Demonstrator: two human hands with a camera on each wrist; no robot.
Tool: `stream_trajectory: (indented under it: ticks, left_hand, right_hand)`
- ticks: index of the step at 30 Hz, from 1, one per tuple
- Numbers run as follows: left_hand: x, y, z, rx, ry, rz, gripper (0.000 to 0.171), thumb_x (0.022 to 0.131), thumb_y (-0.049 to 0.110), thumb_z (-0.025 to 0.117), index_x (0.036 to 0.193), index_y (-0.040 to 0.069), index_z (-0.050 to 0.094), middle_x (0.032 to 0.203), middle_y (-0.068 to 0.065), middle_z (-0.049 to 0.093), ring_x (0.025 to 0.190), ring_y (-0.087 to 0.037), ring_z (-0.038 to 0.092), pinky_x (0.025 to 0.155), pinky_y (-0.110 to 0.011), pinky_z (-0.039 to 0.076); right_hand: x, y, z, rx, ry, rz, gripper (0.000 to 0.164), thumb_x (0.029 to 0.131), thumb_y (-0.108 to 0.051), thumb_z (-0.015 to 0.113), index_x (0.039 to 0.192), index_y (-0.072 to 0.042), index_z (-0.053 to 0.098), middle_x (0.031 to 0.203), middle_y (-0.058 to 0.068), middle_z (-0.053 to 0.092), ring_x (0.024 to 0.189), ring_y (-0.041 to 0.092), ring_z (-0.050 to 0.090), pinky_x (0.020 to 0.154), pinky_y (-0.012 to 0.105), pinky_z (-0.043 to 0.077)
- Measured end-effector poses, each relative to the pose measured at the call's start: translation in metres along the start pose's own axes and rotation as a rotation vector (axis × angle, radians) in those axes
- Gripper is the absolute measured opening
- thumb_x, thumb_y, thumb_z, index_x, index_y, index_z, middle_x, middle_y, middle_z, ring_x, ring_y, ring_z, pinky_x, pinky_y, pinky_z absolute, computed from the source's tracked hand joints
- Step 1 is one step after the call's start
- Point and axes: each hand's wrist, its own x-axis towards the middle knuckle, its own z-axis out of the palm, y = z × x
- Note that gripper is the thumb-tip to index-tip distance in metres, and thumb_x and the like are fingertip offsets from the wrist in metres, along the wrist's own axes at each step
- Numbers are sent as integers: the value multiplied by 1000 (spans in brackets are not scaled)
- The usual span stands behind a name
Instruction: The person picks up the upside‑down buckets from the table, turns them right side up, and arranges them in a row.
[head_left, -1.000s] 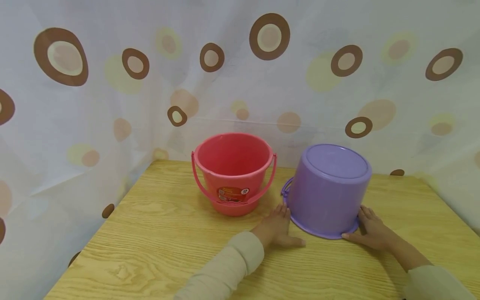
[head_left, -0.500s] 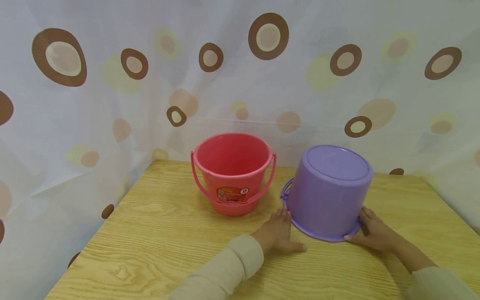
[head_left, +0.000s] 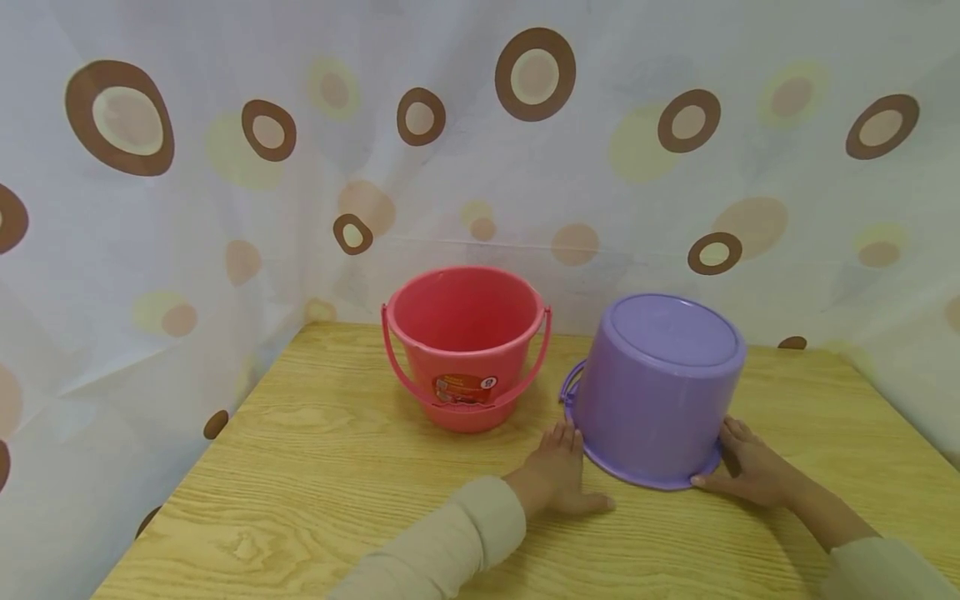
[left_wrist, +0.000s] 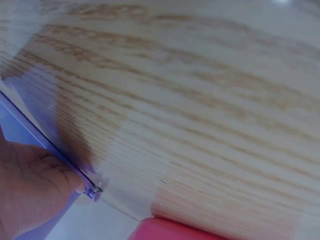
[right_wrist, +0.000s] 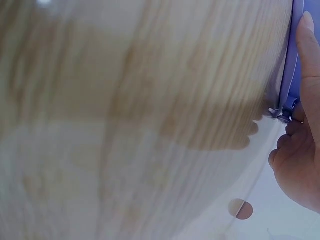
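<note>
An upside-down purple bucket (head_left: 660, 400) stands on the wooden table, its base facing up and its rim against the tabletop. My left hand (head_left: 558, 475) rests palm-down by its left rim, fingers straight and touching the rim, thumb spread to the right. On the other side, my right hand (head_left: 757, 467) lies against the right rim, thumb in front and fingers along the side. In the right wrist view the thumb (right_wrist: 307, 40) touches the rim beside a handle lug (right_wrist: 286, 116). Left of it, a pink bucket (head_left: 465, 375) stands upright with its handle hanging in front.
The wood-grain table (head_left: 315, 467) spreads around both buckets. A white curtain (head_left: 450, 192) with brown and yellow circles hangs behind and at both sides. The purple bucket's handle (head_left: 572, 382) sticks out at its left, towards the pink bucket.
The purple bucket has slid slightly towards me, both hands moving with it and staying at its rim. The pink bucket has stayed in place.
</note>
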Motion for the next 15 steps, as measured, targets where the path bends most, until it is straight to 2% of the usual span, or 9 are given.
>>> stream_trajectory:
  ticks: [7, 15]
  left_hand:
    - [-7, 2, -1, -6, 9, 4, 98, 82, 72, 42, 148, 3, 18, 156, -13, 14, 145, -22, 10, 118, -26, 11]
    - [-12, -1, 3, 5, 52, 45, 98, 82, 71, 42, 146, 0, 22, 154, -17, 17, 144, -24, 13, 118, -28, 14]
  right_hand:
    - [-3, 0, 1, 32, 8, -17, 99, 74, -29, 75, 140, 17, 17, 140, 45, 17, 125, 64, 17, 94, 76, 18]
    - [-6, -2, 2, 37, 18, -27, 98, 73, -29, 75, 138, 19, 19, 139, 45, 18, 123, 64, 19, 95, 76, 16]
